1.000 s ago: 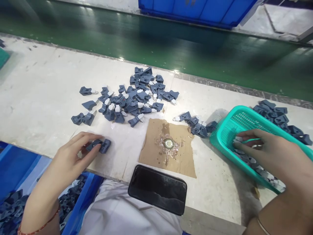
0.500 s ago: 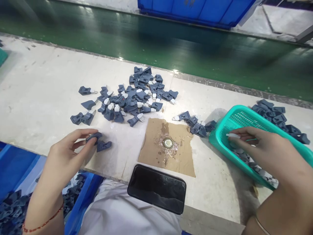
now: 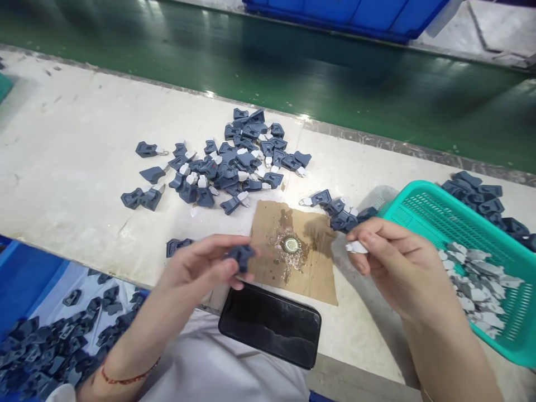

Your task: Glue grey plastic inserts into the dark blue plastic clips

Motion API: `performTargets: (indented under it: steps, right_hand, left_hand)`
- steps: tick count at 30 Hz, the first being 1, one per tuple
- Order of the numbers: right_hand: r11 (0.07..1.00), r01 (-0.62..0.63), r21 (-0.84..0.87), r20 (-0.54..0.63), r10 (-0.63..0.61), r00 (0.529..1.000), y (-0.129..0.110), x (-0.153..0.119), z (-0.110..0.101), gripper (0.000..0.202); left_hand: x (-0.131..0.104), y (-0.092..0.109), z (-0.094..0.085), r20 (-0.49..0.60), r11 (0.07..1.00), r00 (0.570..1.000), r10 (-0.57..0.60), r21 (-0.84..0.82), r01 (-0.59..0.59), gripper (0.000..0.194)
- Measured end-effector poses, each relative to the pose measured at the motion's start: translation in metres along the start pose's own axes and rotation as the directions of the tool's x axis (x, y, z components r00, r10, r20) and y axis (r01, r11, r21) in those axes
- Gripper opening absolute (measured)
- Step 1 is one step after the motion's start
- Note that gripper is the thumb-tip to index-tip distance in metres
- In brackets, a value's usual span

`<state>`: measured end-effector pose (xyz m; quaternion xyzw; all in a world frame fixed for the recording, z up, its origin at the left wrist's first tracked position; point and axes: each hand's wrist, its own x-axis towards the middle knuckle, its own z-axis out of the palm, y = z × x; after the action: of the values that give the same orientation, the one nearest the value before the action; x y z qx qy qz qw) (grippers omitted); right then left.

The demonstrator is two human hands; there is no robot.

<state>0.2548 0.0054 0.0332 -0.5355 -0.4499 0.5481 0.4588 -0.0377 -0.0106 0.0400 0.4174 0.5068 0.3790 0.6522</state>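
Head view: the left hand (image 3: pixel 199 269) had lifted a dark part (image 3: pixel 242 255) off the bench (image 3: pixel 84 139) and carried it inward; thumb and fingers were clamped on it above the far edge of the phone (image 3: pixel 270 326). The right hand (image 3: pixel 389 254) had left the basket (image 3: pixel 422 204) with a white piece (image 3: pixel 355 247) pinched between thumb and fingers, beyond the right edge of the cardboard (image 3: pixel 310 285). One component of each kind was therefore in hand, the two well apart and not joined.

A second dark part (image 3: pixel 178 247) remained near the bench's near edge, left of the left hand. The main pile (image 3: pixel 226 167) occupied the middle of the bench toward its far edge; a smaller group (image 3: pixel 337 206) sat beside the basket's left end. Loose white pieces (image 3: pixel 481 290) filled part of the basket. Between the hands, the cardboard carried a round disc (image 3: pixel 291 244) ringed by glossy residue. The phone lay across the near edge, limiting free surface below the hands.
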Motion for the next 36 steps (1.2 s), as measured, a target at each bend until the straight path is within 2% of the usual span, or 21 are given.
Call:
performTargets:
  steps: [1, 3, 5, 8, 11, 15, 19, 23, 27, 33, 36]
  right_hand:
    - [1.0, -0.002, -0.001, 0.008, 0.002, 1.0, 0.002, 0.001, 0.003, 0.025]
    - [0.999, -0.001, -0.033, 0.012, 0.002, 1.0, 0.007, 0.001, 0.008, 0.026]
    - [0.995, -0.008, -0.1, 0.027, 0.011, 1.0, 0.011, 0.001, 0.012, 0.026]
    - [0.966, 0.012, -0.26, 0.03, -0.004, 1.0, 0.016, 0.0, 0.02, 0.025]
    - [0.887, 0.092, -0.453, 0.03, -0.087, 0.996, 0.02, -0.002, 0.027, 0.018]
    - [0.714, 0.302, -0.632, 0.172, -0.251, 0.953, 0.024, 0.0, 0.032, 0.015]
    - [0.555, 0.478, -0.681, 0.321, -0.359, 0.876, 0.029, 0.007, 0.033, 0.016]
    - [0.45, 0.541, -0.71, 0.398, -0.377, 0.836, 0.033, 0.011, 0.032, 0.016]
    - [0.438, 0.539, -0.72, 0.396, -0.379, 0.836, 0.032, 0.011, 0.031, 0.016]
    - [0.399, 0.582, -0.709, 0.434, -0.404, 0.805, 0.032, 0.012, 0.031, 0.016]
    - [0.42, 0.57, -0.706, 0.418, -0.403, 0.814, 0.032, 0.011, 0.032, 0.017]
  left_hand:
    - [0.002, -0.004, 0.005, 0.061, 0.999, 0.998, -0.023, -0.044, 0.026, 0.019]
    - [0.006, -0.01, 0.015, 0.112, 0.994, 0.993, -0.034, -0.102, 0.046, 0.021]
    - [0.01, -0.015, 0.023, 0.101, 0.993, 0.995, -0.013, -0.119, 0.025, 0.02]
    - [0.015, -0.02, 0.027, 0.067, 0.998, 0.997, 0.03, -0.053, -0.026, 0.024]
    - [0.02, -0.026, 0.028, 0.041, 1.0, 0.999, 0.026, 0.013, -0.026, 0.029]
    - [0.023, -0.032, 0.029, 0.049, 1.0, 0.999, 0.009, -0.017, -0.008, 0.021]
    - [0.025, -0.037, 0.029, 0.066, 1.0, 0.998, 0.019, -0.016, -0.018, 0.018]
    - [0.024, -0.039, 0.028, 0.089, 1.0, 0.996, 0.02, 0.02, -0.021, 0.019]
    - [0.023, -0.038, 0.028, 0.097, 0.998, 0.995, 0.026, 0.047, -0.031, 0.019]
    - [0.026, -0.035, 0.03, 0.054, 0.996, 0.998, -0.014, 0.089, 0.01, 0.03]
    - [0.026, -0.035, 0.03, 0.071, 0.988, 0.997, 0.03, 0.147, -0.04, 0.026]
